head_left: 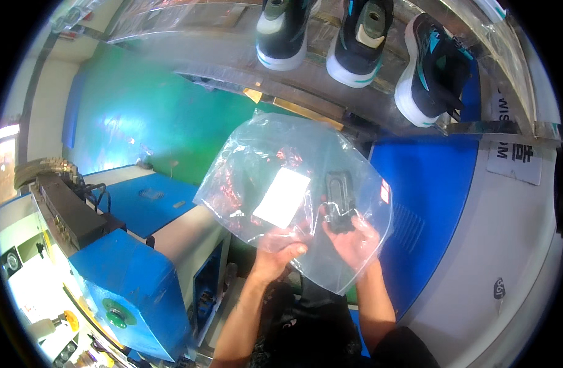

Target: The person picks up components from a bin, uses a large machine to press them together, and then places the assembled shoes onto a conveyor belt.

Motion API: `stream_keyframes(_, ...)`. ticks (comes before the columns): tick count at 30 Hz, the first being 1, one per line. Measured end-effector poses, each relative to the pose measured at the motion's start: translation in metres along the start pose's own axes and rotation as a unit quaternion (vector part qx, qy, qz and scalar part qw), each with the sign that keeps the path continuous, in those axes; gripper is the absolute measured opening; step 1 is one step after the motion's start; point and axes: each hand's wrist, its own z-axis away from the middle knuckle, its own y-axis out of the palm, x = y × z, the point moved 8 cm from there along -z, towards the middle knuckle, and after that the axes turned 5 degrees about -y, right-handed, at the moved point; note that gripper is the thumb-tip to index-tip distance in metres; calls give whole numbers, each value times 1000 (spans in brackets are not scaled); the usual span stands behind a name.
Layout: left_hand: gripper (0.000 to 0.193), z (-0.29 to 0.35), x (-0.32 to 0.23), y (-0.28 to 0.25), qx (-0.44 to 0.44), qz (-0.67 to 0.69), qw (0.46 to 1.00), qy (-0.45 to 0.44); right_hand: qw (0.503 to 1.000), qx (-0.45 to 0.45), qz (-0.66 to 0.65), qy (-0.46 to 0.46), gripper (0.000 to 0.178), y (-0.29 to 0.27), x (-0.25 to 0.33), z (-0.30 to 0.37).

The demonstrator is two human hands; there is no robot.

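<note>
A large clear plastic bag is spread in front of me, with a white paper label showing on it. My left hand is closed on the bag's near edge, thumb on top and the other fingers seen through the film. Behind or inside the clear film, which I cannot tell, my right hand grips a dark grey oblong molded part by its near end. The part points away from me, and a small red-and-white sticker shows near the bag's right edge.
Black, white and teal sneakers stand on a plastic-covered rack beyond the bag. To the left is a blue machine housing with a green button. A blue panel and a grey wall lie on the right.
</note>
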Motion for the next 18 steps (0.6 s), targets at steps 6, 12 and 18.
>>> stream_keyframes(6,23,17,-11,8,68,-132,982,114,998,62,31,11,64,18,-5,8)
stream_keyframes(12,16,41,-31,28,52,-161,981,93,992,107,55,36,74,43,3,16)
stream_keyframes(18,16,47,-34,40,59,-128,988,64,989,134,69,3,74,44,14,18)
